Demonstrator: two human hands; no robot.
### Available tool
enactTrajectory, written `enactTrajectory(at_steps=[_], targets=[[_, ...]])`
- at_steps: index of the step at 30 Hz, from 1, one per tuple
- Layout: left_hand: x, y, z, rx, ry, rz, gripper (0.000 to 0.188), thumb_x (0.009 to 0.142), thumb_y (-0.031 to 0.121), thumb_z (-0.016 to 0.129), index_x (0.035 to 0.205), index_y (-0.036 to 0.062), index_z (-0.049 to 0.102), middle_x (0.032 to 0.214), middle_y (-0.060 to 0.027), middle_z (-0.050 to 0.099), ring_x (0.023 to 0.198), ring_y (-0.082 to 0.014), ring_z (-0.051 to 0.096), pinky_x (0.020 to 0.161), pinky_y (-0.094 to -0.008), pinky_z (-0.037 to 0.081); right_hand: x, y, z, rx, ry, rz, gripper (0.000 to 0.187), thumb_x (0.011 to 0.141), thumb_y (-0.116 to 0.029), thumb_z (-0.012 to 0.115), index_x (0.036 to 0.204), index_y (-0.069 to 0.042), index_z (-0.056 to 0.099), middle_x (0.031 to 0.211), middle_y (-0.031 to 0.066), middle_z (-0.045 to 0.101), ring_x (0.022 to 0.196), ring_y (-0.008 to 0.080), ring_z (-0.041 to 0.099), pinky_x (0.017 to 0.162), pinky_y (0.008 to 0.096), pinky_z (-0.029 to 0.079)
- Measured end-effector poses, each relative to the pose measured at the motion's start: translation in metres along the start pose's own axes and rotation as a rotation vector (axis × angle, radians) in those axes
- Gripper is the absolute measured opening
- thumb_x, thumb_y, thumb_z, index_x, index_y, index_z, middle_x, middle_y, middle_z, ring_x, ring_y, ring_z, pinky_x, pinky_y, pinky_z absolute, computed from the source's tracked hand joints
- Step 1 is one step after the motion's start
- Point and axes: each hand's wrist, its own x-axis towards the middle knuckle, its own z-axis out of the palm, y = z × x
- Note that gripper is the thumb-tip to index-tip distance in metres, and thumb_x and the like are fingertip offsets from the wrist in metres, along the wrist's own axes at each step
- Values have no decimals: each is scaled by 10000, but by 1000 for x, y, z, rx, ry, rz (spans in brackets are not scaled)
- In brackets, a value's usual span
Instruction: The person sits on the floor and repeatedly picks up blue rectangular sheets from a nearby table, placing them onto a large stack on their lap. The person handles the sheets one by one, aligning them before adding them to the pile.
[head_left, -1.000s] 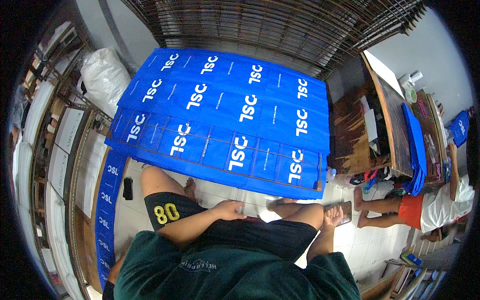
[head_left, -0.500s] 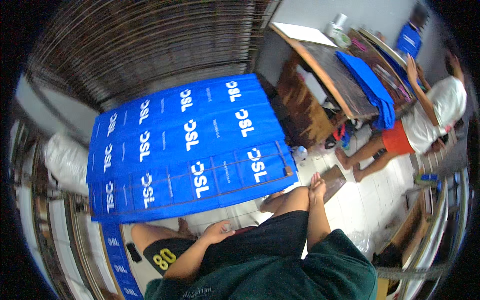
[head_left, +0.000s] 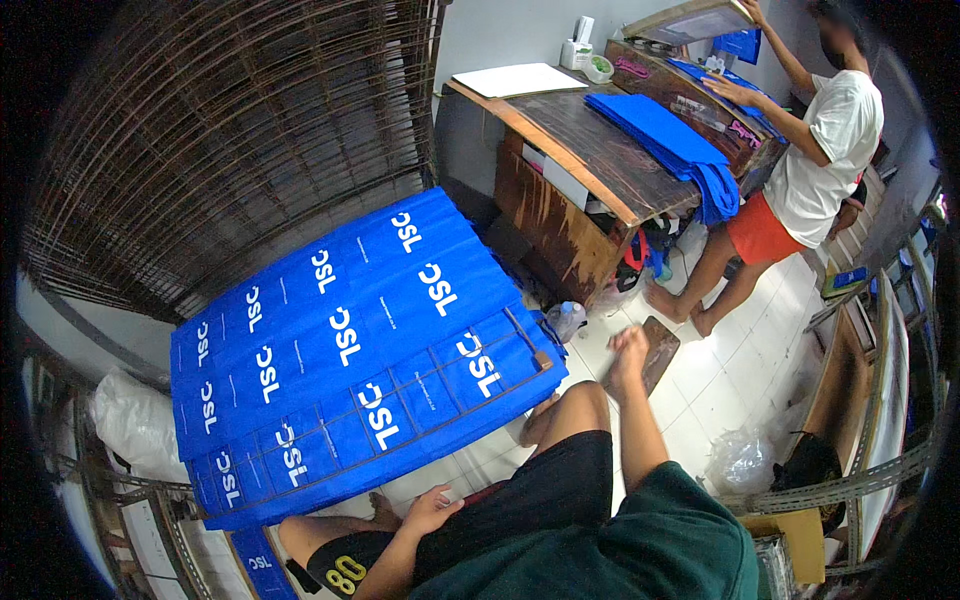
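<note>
Dark green shirt (head_left: 640, 555), black shorts (head_left: 530, 485).

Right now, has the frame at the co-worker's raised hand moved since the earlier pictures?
Yes: upward. The frame is raised above the brown worktop; earlier it lay low along it.

The view swings right, so the blue printed sheets (head_left: 320, 262) slide from near twelve o'clock to about nine. The co-worker (head_left: 840, 130), between three and four o'clock a second ago, now stands at two, one hand on a pale rectangular frame (head_left: 690, 22) that now shows tipped up toward one o'clock. The right hand (head_left: 628, 348), its fingers extended half a second ago, is now curled at about half past three.
</note>
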Motion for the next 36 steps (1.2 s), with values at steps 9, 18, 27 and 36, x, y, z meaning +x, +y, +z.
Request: enactTrajectory(at_steps=[9, 18, 27, 36], targets=[[-1, -3, 10, 18, 46, -14, 626, 734, 431, 691, 1188, 41, 507, 904, -155, 619, 867, -230, 604, 784, -327, 477, 177, -221, 70, 346, -96, -77, 559, 832, -450, 541, 1169, -32, 386, 1126, 166, 498, 1041, 284, 531, 856, 425, 438], [-11, 14, 14, 28, 56, 36, 619, 754, 453, 662, 1188, 42, 500, 956, -176, 610, 900, -255, 595, 812, -363, 469, 251, -233, 85, 795, -197, 98, 1227, 614, -681, 613, 1384, -54, -109, 1439, 228, 68, 1319, 374, 172, 1021, 598, 222], [19, 45, 10, 102, 89, 329, 597, 783, 457, 626, 1193, 46, 489, 997, -171, 596, 911, -288, 591, 814, -378, 469, 429, -237, -39, 365, -86, 59, 209, 791, -24, 566, 986, 48, 540, 983, 178, 581, 914, 282, 564, 827, 379, 499], [-10, 163, -20, -750, -215, 492, 627, 848, 438, 551, 1342, 125, 326, 1133, -94, 528, 993, -189, 523, 801, -351, 462, 91, -228, 160, -125, -246, -332, 337, 806, -28, 555, 1136, 41, 535, 1151, 142, 521, 1034, 219, 499, 908, 307, 419]])
